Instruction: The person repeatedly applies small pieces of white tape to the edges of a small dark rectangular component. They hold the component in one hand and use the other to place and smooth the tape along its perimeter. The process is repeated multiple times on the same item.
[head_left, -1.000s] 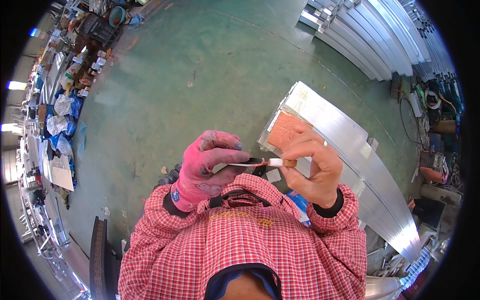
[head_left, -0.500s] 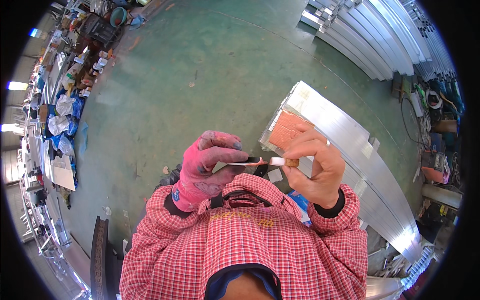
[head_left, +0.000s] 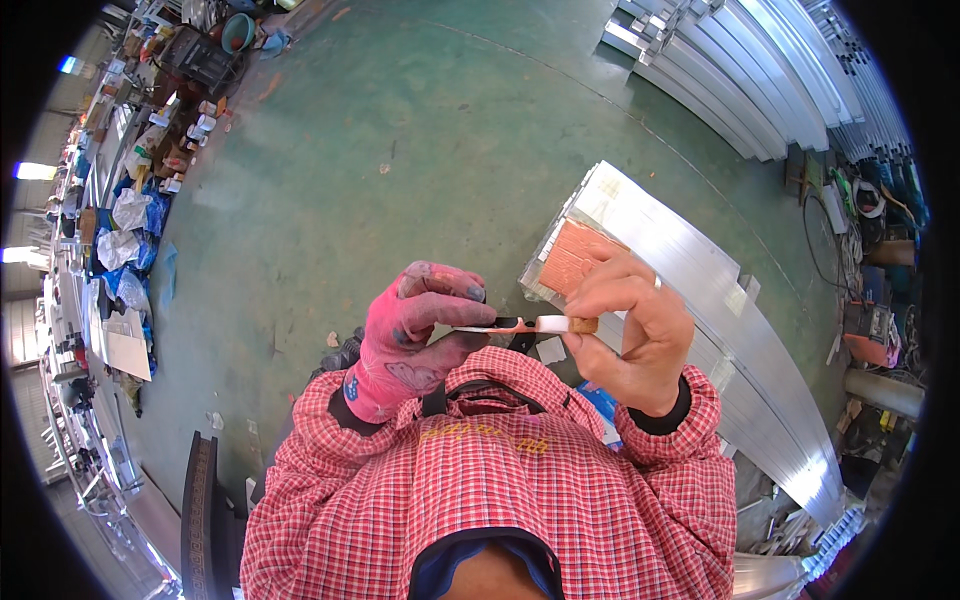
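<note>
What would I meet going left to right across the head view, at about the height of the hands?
Beige panel, pink-gloved left hand, thin black-and-reddish piece, white-and-brown piece, bare right hand, grey pipe.

**Concealed and Cropped Parts**

The left hand (head_left: 410, 345) conceals the 9-o'clock end of the black-and-pink strip (head_left: 508, 324). The right hand (head_left: 645, 335) partly masks the white-and-brown piece (head_left: 556, 324); contact between strip and piece is too small to verify. At 2 o'clock, the same hand overlaps the orange-red board (head_left: 578, 252). The sleeve (head_left: 690, 440) covers part of a blue packet (head_left: 597, 400) at 4 o'clock. The upper edge cuts off aluminium profiles (head_left: 740, 85) toward 1 o'clock; the lower edge crops the plaid jacket (head_left: 480, 480) at 6 o'clock.
</note>
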